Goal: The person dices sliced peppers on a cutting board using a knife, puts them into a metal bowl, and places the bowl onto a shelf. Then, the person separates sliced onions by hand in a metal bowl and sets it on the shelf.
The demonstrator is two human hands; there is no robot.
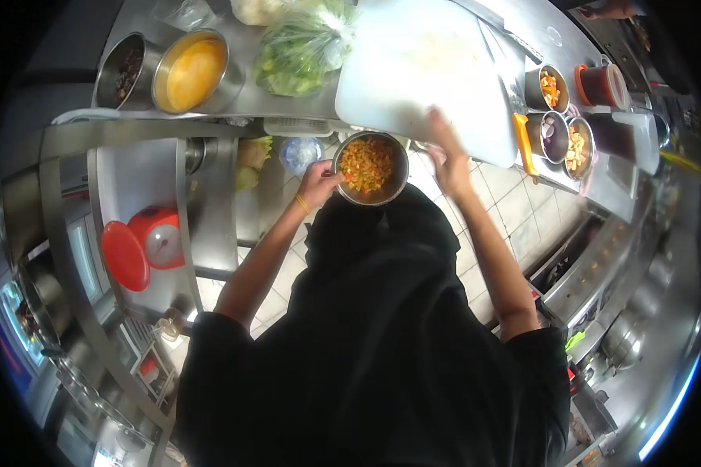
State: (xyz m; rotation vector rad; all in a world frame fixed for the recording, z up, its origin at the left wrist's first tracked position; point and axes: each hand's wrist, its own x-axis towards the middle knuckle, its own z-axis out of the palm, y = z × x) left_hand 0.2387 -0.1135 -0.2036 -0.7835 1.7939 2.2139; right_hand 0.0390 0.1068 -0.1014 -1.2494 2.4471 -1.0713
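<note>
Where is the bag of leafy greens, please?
In the head view, the bag sits left of centre, between the pot of orange liquid and the white board.

The tabletop [247, 100] carries five metal containers [125, 71] [189, 72] [549, 89] [551, 137] [577, 151], one cutting board [401, 74] and one bag of greens [300, 54]; one bowl [369, 168] is held.

The person has both bare arms stretched out in front, coming out of short black sleeves [216, 341]. The bare left hand [318, 187] is curled in a grip near the middle of the body, with a thin yellow band [301, 204] on its wrist. The bare right hand [449, 162] is up and open, reaching a bit farther forward. Its fingers [436, 123] look blurry. The two hands are well apart.
</note>
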